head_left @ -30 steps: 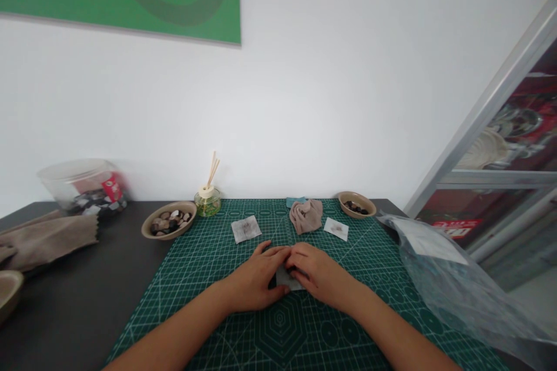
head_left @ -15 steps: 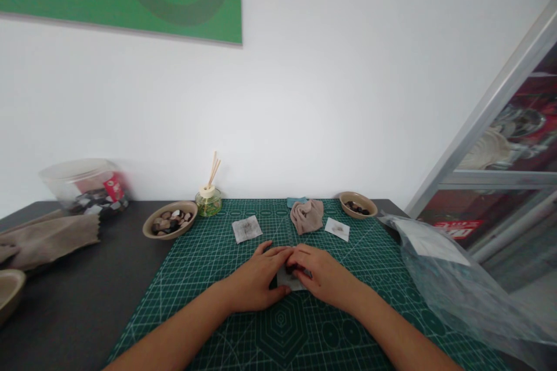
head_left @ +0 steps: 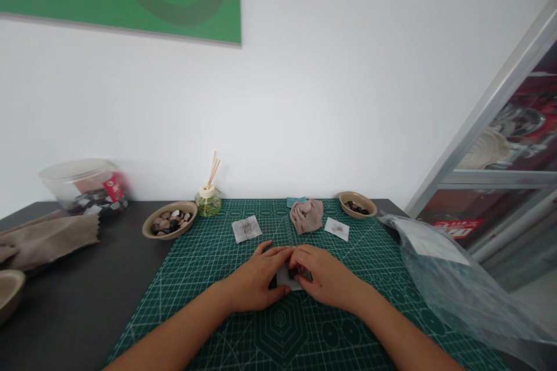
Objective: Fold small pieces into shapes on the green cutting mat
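I see a green mat [head_left: 348, 359], pieces [head_left: 172, 222] left in bowls [head_left: 147, 227] at its left edge and far-right corner. Between side edges, the left hand [head_left: 256, 279] spreads its fingers, the right hand [head_left: 324, 275] pinches; their sheet [head_left: 283, 280] seems underway, 2 smudged sheets [head_left: 246, 229] near the far edge done. Pinched: 1 dark piece [head_left: 296, 271].
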Demonstrator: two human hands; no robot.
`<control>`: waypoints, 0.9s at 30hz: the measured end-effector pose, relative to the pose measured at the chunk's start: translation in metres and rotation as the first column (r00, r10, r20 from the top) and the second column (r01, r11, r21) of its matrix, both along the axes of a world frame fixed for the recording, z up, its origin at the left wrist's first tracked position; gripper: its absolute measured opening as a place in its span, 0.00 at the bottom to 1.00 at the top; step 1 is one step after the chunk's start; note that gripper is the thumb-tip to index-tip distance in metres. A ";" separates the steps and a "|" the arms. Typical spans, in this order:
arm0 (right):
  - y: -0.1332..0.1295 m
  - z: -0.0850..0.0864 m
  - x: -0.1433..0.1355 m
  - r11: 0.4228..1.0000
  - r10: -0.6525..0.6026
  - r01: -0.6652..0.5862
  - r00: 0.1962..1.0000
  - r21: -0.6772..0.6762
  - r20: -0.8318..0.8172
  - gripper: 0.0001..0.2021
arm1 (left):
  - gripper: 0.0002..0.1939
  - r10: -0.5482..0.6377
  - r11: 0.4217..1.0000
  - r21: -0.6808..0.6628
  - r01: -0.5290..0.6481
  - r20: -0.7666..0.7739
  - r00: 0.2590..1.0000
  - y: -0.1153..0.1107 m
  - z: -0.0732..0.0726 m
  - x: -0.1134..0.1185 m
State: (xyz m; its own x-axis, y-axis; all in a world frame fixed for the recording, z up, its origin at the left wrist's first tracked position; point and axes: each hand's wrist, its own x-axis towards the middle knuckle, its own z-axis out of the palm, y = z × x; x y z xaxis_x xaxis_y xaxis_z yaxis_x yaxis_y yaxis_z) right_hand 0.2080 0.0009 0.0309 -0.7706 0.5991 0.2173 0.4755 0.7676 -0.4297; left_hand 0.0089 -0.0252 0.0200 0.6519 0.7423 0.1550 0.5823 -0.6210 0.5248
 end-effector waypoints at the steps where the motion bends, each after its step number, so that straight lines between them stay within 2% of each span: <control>1: 0.000 0.000 0.000 1.000 0.005 -0.005 1.000 -0.007 0.004 0.09 | 0.31 -0.001 1.000 0.001 0.001 0.001 1.000 0.000 0.000 0.000; 4: 0.000 -0.001 -0.001 1.000 -0.004 0.004 1.000 -0.003 0.012 0.07 | 0.31 -0.008 1.000 0.009 0.008 0.008 1.000 0.001 -0.001 -0.001; 9: 0.002 -0.003 -0.001 0.994 -0.087 0.084 0.996 0.069 0.036 0.05 | 0.31 -0.004 1.000 0.010 0.004 0.000 1.000 0.001 -0.003 -0.001; 27: -0.003 0.001 -0.001 0.998 -0.069 0.068 0.997 0.007 0.042 0.09 | 0.30 0.003 1.000 0.005 -0.003 0.003 1.000 0.001 -0.001 0.000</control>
State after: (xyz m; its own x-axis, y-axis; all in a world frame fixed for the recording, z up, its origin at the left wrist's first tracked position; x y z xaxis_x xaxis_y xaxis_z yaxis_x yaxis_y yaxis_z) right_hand 0.2067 -0.0019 0.0314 -0.7363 0.6496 0.1894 0.5447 0.7350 -0.4039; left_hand 0.0092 -0.0247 0.0186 0.6489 0.7438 0.1604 0.5829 -0.6214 0.5236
